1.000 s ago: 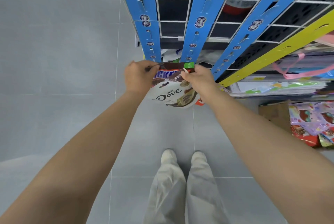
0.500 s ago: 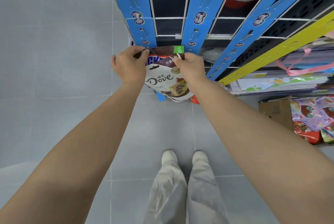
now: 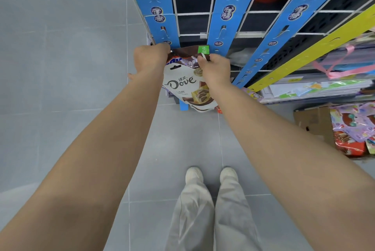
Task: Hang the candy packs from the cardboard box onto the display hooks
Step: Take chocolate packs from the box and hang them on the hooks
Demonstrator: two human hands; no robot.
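From my remote station I read the following. The left hand [image 3: 151, 59] is closed on the upper left corner of the brown candy pack [image 3: 186, 56]. The right hand [image 3: 216, 68] is pinched on the same pack's upper right edge, just below its green corner label [image 3: 203, 49]. The brown pack is held up against the lower end of the left blue hanging strip [image 3: 160, 11], its top edge touching the strip (whether the hole has caught a hook, I cannot tell).

Directly below the brown pack hangs a white Dove candy pack [image 3: 186, 88]; its top overlaps the brown pack's lower part, and the right hand covers its upper right corner.

To the right of the left strip stand a middle blue strip [image 3: 227, 7] and a further blue strip [image 3: 294, 11], then a yellow strip [image 3: 316, 48]. All are fixed over a white wire grid [image 3: 192, 13].

The cardboard box [image 3: 316, 123] sits on the grey tiled floor [image 3: 60, 68], well to the right of the Dove pack, with colourful packs [image 3: 353, 129] in it. Two light shoes [image 3: 211, 175] and pale trousers [image 3: 213, 214] stand below the packs.
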